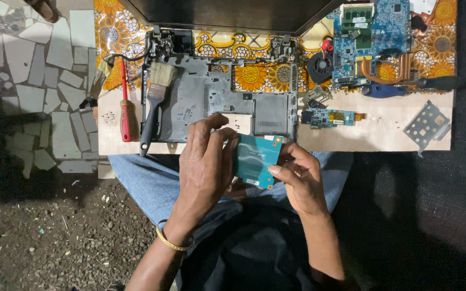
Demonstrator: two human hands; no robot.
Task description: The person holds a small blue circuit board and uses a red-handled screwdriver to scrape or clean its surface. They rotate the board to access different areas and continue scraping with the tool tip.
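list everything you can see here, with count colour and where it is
small circuit board: 1, teal, held between both hands
laptop base shell: 1, grey, on the wooden board
paintbrush: 1, black handle, pale bristles, lying on the shell's left side
screwdriver: 1, red, left of the shell
mainboard: 1, blue, top right
fan: 1, black, beside the mainboard
narrow circuit board: 1, blue, right of the shell
metal bracket: 1, silver, perforated, far right
wooden board: 1, pale, across the lap
left hand: 1, gold bangle at wrist
right hand: 1, at the board's right edge

Left edge of teal circuit board [257, 159] behind left hand [206, 161]
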